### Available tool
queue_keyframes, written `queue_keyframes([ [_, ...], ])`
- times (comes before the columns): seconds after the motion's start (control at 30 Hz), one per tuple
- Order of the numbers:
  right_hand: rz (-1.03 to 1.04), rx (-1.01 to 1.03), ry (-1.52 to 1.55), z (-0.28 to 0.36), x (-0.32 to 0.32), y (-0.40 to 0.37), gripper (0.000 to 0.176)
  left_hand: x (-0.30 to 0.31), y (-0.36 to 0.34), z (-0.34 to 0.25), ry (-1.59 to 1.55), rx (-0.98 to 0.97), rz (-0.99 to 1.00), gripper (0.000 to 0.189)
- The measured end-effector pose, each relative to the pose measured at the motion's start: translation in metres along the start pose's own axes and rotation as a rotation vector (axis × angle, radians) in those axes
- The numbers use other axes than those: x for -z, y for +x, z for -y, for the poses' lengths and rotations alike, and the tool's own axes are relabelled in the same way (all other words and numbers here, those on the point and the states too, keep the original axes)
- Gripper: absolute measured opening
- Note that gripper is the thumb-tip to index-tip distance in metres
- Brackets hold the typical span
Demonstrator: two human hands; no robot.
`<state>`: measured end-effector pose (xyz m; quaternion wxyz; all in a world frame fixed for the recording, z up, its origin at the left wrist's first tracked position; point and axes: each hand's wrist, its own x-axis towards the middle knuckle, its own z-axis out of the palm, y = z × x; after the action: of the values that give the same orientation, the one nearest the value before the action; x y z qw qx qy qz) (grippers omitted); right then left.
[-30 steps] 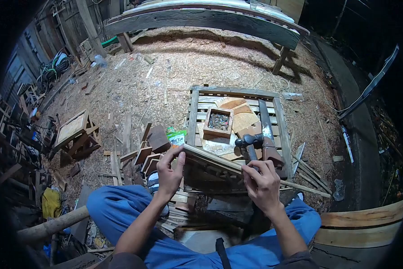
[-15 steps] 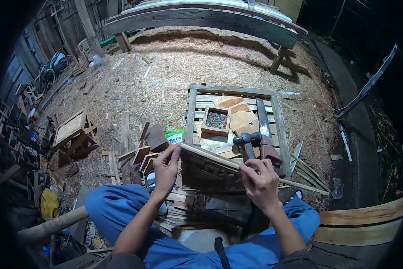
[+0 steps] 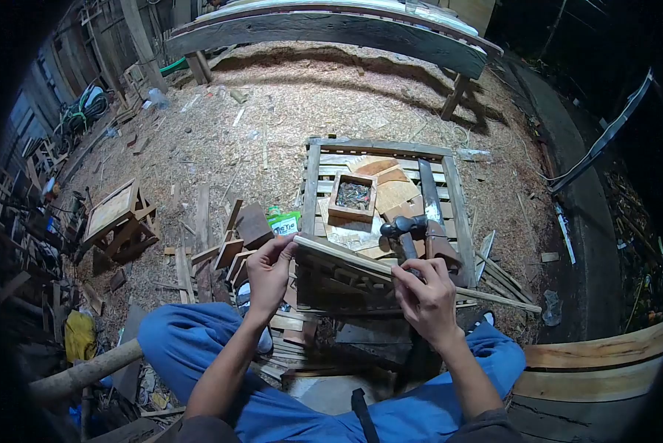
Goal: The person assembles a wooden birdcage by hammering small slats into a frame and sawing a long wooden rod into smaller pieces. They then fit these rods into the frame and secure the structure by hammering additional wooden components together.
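Observation:
Between my hands is a wooden panel [image 3: 339,258], its pale edge turned up and its darker face, which seems to have cut-outs, towards me. My left hand [image 3: 268,279] pinches the panel's left end. At the right end, the fingers of my right hand [image 3: 427,297] are closed on the edge. Just beyond it, a hammer [image 3: 403,227] lies on a slatted wooden table [image 3: 455,199]. Next to that are a long flat metal blade [image 3: 429,188] and a small wooden box [image 3: 350,215] of what look like nails. Several thin wood pieces [image 3: 398,193] lie under and around the box.
Wood offcuts [image 3: 254,225] and a green-and-white packet [image 3: 283,221] lie left of the table. A small wooden stool [image 3: 117,214] stands farther left. Across the back runs a long workbench [image 3: 324,33]. Shavings cover the ground [image 3: 272,148]. Planks [image 3: 597,369] lie at the lower right.
The whole view has shifted slightly. Both hands keep their hold on the panel, with hardly any movement.

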<state>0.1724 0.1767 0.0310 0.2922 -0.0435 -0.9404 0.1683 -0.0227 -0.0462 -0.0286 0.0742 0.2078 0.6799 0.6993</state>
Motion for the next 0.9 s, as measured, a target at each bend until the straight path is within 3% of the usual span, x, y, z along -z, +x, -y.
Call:
queue_keyframes([
  [0.3, 0.0, -0.001, -0.015, 0.004, 0.002, -0.001, 0.031, -0.011, -0.01, -0.007, 0.087, 0.038, -0.131, 0.023],
  [0.9, -0.04, 0.016, -0.017, 0.008, -0.005, -0.007, 0.032, -0.019, -0.007, -0.025, 0.073, 0.104, -0.193, 0.025],
])
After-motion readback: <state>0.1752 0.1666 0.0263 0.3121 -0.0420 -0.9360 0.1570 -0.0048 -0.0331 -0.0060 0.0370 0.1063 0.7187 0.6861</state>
